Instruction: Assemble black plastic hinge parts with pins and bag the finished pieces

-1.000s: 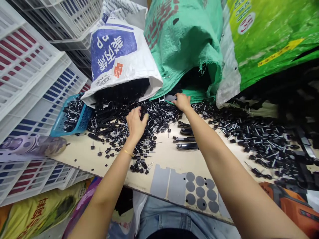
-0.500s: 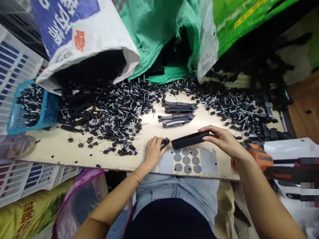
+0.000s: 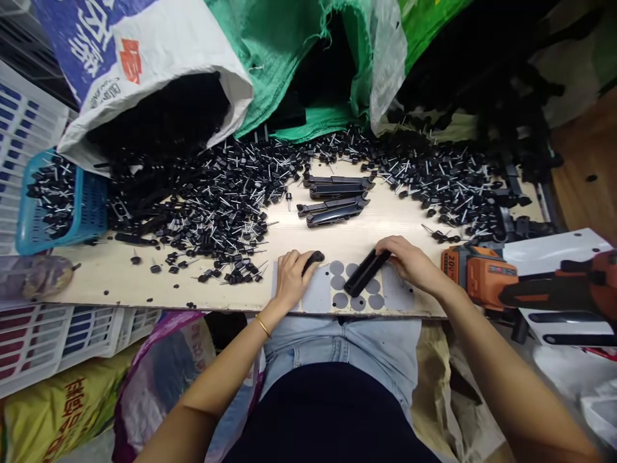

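My left hand (image 3: 290, 275) is closed round a small black part (image 3: 313, 259), most of it hidden by the fingers. In my right hand (image 3: 403, 258) is a long, hollow black plastic housing (image 3: 366, 273), gripped at its upper end and slanting down to the left. Below the housing lies a grey sheet (image 3: 318, 291) with several grey discs (image 3: 375, 301) beside it. Farther back on the table, several finished-looking long black plastic pieces (image 3: 336, 211) lie side by side.
Small black knobs with metal pins (image 3: 216, 212) are heaped left and right. A blue basket (image 3: 91, 202) holds more. Open sacks (image 3: 231, 96) line the back. An orange power tool (image 3: 486, 276) lies at the right, beyond my right wrist.
My right hand has turned the black housing from nearly level to a steep slant, its lower end now over the discs. My left hand still holds its part. The camera view has shifted.
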Available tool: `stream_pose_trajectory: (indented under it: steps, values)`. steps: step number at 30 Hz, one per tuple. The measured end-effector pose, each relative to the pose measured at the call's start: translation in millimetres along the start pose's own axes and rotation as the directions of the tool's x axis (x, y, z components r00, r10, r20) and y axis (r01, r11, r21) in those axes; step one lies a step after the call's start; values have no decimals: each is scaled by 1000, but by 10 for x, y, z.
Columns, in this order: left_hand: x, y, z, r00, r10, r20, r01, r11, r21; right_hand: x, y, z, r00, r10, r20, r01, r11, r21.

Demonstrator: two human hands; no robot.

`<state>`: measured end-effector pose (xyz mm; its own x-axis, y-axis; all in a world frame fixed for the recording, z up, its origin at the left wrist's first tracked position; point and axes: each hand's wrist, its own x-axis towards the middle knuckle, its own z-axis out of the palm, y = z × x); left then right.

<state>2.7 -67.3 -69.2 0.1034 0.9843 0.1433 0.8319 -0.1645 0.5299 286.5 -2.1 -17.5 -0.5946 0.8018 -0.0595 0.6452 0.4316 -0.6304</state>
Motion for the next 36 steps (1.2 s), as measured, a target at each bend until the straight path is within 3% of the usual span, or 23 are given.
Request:
stream_pose_trajectory:
  steps: [5, 10, 13, 16, 20, 24, 27, 31, 36]
  values:
    - [-22, 30, -3, 1000, -11, -10, 11, 999, -41, -115, -48, 21, 995, -20, 102, 43, 972, -230]
    - [-22, 47, -9, 999, -17, -36, 14, 998, -67, -550, -204, 117, 995, 101, -15, -97, 879, -466]
    - [-6, 43, 13, 1000, -1, -27, -1, 997, -72, -559, -346, 219, 993, 115, -39, -121, 925, -359]
    - [-2, 34, 17, 999, 13, -31, -15, 997, -70, -314, -435, 336, 986, 155, -65, -166, 964, -208]
    - [-45, 87, -97, 996, 12, -93, -28, 984, -174, 17, -433, 450, 967, 253, 22, -246, 956, -162]
    - [-62, 258, -175, 996, 4, -91, -29, 960, -278, 117, -455, 503, 914, 374, -157, -398, 902, -170]
    - [8, 358, -44, 998, -13, -59, -1, 974, -226, 135, -543, 632, 907, 342, -245, -388, 905, -173]
    - [97, 348, 220, 999, -43, -11, 42, 993, -109, 123, -614, 848, 901, 311, -303, -334, 942, -25]
    - [52, 313, 325, 999, 11, -46, -16, 993, -115, 119, -607, 896, 881, 373, -292, -378, 925, 44]
